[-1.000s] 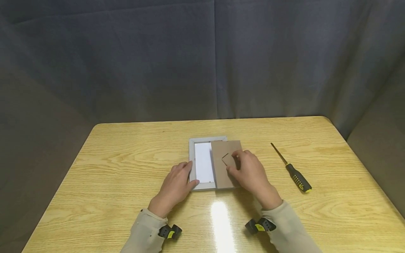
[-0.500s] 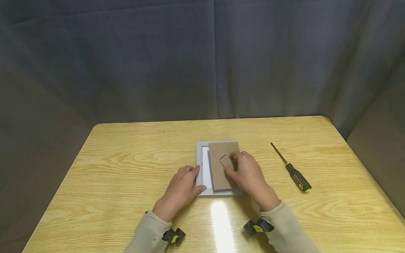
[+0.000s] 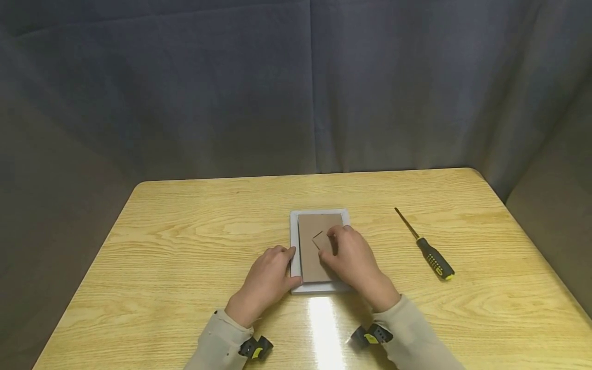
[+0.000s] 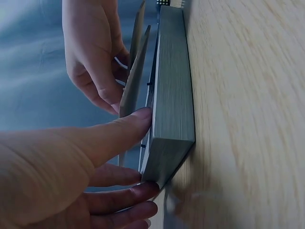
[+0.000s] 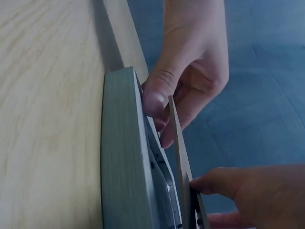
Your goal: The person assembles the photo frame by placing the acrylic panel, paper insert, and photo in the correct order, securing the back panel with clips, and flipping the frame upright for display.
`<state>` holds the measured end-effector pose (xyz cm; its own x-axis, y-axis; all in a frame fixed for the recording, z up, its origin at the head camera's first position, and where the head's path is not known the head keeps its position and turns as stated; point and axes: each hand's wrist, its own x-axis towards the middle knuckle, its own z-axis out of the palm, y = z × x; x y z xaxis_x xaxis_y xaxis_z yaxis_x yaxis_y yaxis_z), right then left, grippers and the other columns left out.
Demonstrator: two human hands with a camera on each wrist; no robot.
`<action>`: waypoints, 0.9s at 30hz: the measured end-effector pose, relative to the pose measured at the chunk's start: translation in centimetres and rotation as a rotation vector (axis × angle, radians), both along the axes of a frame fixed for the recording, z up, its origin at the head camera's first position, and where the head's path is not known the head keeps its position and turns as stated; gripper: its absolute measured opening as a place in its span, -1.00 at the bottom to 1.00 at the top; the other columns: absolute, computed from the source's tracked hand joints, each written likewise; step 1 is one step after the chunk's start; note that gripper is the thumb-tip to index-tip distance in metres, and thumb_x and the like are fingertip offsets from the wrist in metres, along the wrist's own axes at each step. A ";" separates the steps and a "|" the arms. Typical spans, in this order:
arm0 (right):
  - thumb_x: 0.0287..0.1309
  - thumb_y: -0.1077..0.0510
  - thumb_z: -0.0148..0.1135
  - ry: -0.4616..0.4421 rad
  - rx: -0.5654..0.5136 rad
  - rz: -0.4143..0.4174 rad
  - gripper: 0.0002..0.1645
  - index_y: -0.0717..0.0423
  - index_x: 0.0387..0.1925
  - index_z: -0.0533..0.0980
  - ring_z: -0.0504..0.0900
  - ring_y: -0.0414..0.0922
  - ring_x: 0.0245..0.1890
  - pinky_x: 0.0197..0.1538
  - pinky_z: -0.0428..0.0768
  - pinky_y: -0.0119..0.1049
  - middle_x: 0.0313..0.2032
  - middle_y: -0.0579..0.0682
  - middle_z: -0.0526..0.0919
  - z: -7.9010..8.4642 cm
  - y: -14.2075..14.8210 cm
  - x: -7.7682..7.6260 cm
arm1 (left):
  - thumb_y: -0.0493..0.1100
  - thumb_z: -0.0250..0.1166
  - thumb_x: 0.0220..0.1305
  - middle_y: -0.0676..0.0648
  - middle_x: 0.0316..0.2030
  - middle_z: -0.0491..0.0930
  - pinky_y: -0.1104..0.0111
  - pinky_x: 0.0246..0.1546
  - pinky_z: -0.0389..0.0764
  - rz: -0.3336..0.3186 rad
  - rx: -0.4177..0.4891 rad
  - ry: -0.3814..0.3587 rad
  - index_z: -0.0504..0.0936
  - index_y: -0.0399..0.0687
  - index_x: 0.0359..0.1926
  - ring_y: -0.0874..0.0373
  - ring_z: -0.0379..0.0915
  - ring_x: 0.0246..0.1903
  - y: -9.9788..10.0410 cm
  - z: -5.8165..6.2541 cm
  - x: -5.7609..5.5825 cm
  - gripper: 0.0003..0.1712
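A light grey picture frame [image 3: 294, 231] lies face down on the table. My left hand [image 3: 268, 277] holds its near left corner, thumb on the upper edge and fingers against the outer side, as the left wrist view shows. Over the frame's opening is a brown backing board [image 3: 311, 270] with a cut stand flap. My right hand [image 3: 355, 259] pinches the flap between thumb and fingers. In the right wrist view the board [image 5: 180, 148] is tilted and partly apart from the frame [image 5: 124, 157]. Small dark tabs show along the frame's inner edge in the left wrist view.
A screwdriver [image 3: 435, 259] with a black and yellow handle lies right of the frame, its tip pointing away. The wooden table [image 3: 194, 221] has its far edge against a dark grey curtain [image 3: 231, 103].
The board has moved left over the frame, hiding the white inside that showed before. The frame has shifted right and slightly nearer with my left hand. The screwdriver has stayed put.
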<state>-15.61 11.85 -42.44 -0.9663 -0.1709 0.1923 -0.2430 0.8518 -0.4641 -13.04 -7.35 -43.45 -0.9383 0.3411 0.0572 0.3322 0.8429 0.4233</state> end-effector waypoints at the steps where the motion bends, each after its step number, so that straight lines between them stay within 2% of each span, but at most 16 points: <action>1: -0.12 0.02 0.30 0.000 0.003 0.000 -0.49 0.26 -0.13 0.56 0.54 -0.04 -0.31 -0.22 0.53 -0.13 -0.31 0.10 0.59 0.0 -0.1 0.0 | 0.02 0.40 -0.03 -0.22 -0.03 0.57 0.14 -0.08 0.51 -0.003 -0.002 0.006 0.52 -0.32 0.15 -0.06 0.48 -0.07 0.0 0.0 0.0 -0.25; 9: -0.12 0.02 0.31 -0.011 0.030 -0.001 -0.51 0.26 -0.15 0.56 0.56 -0.04 -0.31 -0.24 0.55 -0.14 -0.29 0.12 0.61 -0.3 -0.3 0.0 | -0.01 0.41 -0.07 -0.18 -0.12 0.61 0.19 -0.15 0.53 -0.023 -0.014 0.023 0.54 -0.33 0.12 0.00 0.50 -0.15 0.0 0.1 0.1 -0.27; 27: -0.11 0.01 0.33 -0.034 0.039 -0.007 -0.51 0.26 -0.16 0.57 0.57 -0.04 -0.29 -0.23 0.55 -0.13 -0.25 0.13 0.63 -0.8 0.0 -0.1 | 0.10 0.45 -0.13 -0.21 -0.09 0.61 0.16 -0.14 0.55 -0.026 -0.041 0.011 0.55 -0.28 0.13 -0.04 0.54 -0.15 -0.1 0.4 0.2 -0.19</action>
